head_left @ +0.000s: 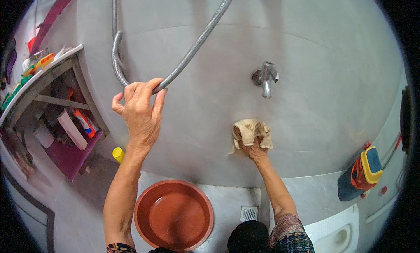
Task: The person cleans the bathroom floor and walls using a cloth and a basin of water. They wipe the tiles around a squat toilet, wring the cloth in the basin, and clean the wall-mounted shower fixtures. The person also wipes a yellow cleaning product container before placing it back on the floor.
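Note:
My left hand point(141, 109) is raised against the grey wall, its fingers closed round a ribbed grey metal hose point(197, 45). The hose loops down to the hand from the top edge, and another stretch of it hangs at the left. Lower on the wall, my right hand point(254, 150) presses a beige cloth point(250, 128) flat to the surface; the cloth hides most of the fingers. A chrome tap point(266, 79) juts from the wall just above the cloth. Below, between my forearms, stands a reddish-brown plastic basin point(175, 216).
A shelf unit point(61, 102) with bottles and boxes fills the left corner, with a yellow bottle point(118, 154) near its foot. A floor drain point(249, 213) lies right of the basin. At the right are a dark bin with a yellow-rimmed lid point(371, 164) and a white squat toilet point(334, 231).

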`<state>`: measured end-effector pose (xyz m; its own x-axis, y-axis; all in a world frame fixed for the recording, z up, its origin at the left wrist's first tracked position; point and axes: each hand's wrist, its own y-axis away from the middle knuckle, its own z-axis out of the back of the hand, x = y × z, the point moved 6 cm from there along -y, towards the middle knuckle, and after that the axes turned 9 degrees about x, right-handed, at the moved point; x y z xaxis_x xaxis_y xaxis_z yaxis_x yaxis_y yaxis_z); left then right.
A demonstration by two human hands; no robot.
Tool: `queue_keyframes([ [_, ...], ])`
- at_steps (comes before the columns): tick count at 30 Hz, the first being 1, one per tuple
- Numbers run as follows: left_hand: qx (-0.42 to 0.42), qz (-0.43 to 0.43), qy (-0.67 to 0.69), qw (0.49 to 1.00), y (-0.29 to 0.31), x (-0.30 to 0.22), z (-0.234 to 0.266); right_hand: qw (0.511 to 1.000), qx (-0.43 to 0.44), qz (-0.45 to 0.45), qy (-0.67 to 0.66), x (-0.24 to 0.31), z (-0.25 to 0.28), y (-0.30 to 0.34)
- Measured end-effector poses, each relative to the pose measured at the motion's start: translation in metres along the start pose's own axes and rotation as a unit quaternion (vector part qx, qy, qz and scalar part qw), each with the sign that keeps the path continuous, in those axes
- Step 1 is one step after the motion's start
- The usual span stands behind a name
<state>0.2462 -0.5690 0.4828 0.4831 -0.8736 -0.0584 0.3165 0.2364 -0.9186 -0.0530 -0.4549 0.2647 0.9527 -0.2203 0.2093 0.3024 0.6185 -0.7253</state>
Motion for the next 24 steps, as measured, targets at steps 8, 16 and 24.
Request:
queue_keyframes([
  [8, 0.011, -0.009, -0.026, 1.0, -0.001, -0.004, 0.002, 0.937, -0.274, 0.044, 0.214, 0.035, 0.11, -0.077],
  [16, 0.006, -0.032, -0.052, 0.998, 0.001, -0.018, -0.016, 0.947, -0.096, 0.048, 0.304, -0.021, 0.066, 0.014],
  [24, 0.029, -0.021, -0.064, 0.997, 0.002, -0.021, -0.012, 0.913, -0.171, -0.053, -0.367, 0.081, 0.173, -0.081],
])
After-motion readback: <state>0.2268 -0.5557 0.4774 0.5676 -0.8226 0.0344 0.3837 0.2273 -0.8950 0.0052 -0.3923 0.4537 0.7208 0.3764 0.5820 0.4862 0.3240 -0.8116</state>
